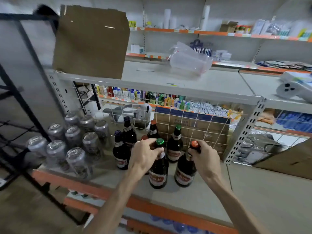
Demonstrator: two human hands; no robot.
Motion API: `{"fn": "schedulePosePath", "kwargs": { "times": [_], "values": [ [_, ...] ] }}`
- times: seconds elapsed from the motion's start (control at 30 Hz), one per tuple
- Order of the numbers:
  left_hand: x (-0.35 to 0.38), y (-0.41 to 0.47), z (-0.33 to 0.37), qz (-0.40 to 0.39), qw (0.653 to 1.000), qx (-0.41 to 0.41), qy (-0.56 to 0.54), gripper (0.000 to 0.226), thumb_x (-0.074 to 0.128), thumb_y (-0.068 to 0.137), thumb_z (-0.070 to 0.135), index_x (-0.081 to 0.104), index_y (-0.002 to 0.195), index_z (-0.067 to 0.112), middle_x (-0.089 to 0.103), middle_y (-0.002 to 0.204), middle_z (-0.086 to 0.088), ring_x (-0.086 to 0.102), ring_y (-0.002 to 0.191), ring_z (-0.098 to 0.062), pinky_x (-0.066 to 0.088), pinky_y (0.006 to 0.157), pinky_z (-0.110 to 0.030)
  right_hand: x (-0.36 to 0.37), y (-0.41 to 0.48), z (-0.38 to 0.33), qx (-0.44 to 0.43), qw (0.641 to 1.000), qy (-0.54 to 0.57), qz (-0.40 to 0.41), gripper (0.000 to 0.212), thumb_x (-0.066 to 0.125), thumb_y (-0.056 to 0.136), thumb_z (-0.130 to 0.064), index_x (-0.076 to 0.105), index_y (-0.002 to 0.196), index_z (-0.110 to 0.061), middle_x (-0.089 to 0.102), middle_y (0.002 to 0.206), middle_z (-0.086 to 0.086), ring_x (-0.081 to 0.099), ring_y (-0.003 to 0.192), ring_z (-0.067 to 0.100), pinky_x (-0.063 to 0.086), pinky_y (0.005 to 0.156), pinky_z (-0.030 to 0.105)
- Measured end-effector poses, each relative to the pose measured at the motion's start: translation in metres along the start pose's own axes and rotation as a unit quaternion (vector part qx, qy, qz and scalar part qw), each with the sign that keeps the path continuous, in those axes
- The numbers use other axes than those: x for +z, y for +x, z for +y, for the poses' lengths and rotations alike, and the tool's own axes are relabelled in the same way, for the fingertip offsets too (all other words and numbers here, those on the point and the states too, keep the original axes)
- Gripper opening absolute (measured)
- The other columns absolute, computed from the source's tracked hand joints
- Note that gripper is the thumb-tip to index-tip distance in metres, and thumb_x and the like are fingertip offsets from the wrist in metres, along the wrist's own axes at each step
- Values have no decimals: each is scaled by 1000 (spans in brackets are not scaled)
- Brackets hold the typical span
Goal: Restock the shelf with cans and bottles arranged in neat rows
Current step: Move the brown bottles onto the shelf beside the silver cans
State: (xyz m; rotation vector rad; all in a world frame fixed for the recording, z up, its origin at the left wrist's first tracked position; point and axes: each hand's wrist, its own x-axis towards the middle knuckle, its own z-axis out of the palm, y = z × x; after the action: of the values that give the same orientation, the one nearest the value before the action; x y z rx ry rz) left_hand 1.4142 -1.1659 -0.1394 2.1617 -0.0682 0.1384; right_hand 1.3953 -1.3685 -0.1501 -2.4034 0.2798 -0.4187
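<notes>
Head view, stock listing, largest item first.

- Shelf [211, 196]: grey deck with an orange front edge, where the task's goods stand.
- Cardboard box [91, 41]: on the tier above, at its left end.
- Wire grid [195, 125]: back panel behind the bottles.
- Silver cans [72, 142]: a block in three rows at the shelf's left end, upright and close together.
- Rear bottles [175, 142]: dark glass with blue, red and green caps, standing in loose rows between the cans and the shelf's right upright, toward the back edge.
- Green-capped bottle [158, 174]: upright, nearest the front edge, base seemingly on the deck.
- Orange-capped bottle [184, 173]: just beside it on the right, tilted slightly.
- Left hand [145, 157]: fingers curled round the green-capped bottle's neck.
- Right hand [207, 159]: fingers and thumb wrapped round the orange-capped bottle's neck under the cap.

Step in hand, as judged: setting two bottles down as a new front row. Next move calls for squaring both with the bottles behind, standing the tilted one straight, then letting go without knocking neighbours.
</notes>
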Motion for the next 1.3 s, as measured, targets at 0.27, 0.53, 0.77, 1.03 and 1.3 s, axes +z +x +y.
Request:
{"fn": "schedulePosePath", "kwargs": {
  "times": [0.27, 0.53, 0.77, 1.03, 1.3],
  "values": [
    [-16, -2, -25, 12, 1000, 0, -2, 21, 78, 83, 15, 77, 104, 15, 73, 73, 16, 63, 67, 17, 42, 62, 0, 15, 4, -8, 11, 1000, 5, -10, 8, 60, 94, -20, 60, 86, -17, 71, 81, 0, 63, 77, 26, 47, 64, 34],
    [-28, 1, -45, 16, 1000, 3, 6, 17, 78, 82, 20, 79, 99, 22, 76, 79, 16, 68, 77, 7, 49, 70, -6, 29, 9, -15, 12, 999, 10, -35, 12, 57, 93, -19, 56, 81, -20, 71, 75, -1, 65, 75, 25, 54, 68, 38],
    [-51, -7, -64, 17, 1000, -17, 14, 13, 78, 82, 18, 78, 93, 25, 75, 76, 19, 71, 77, 1, 58, 79, -28, 41, 4, -23, -19, 998, 6, -57, 2, 59, 94, -17, 61, 93, -18, 73, 85, 2, 67, 81, 27, 56, 70, 40],
    [-95, -15, -95, 77, 996, -40, 38, 23, 79, 82, 20, 77, 105, 23, 69, 73, 32, 63, 77, 20, 43, 64, 0, 51, -14, -39, -52, 995, 19, -77, 5, 58, 94, -14, 63, 96, -16, 67, 81, 2, 62, 77, 27, 53, 65, 38],
    [-116, -16, -115, 86, 995, -36, 25, 21, 77, 84, 16, 75, 97, 32, 61, 65, 44, 62, 74, 21, 46, 67, 0, 69, -34, -61, -83, 989, 46, -113, 7, 61, 93, -13, 62, 92, -20, 67, 78, -6, 62, 72, 14, 49, 60, 31]
  ]
}}
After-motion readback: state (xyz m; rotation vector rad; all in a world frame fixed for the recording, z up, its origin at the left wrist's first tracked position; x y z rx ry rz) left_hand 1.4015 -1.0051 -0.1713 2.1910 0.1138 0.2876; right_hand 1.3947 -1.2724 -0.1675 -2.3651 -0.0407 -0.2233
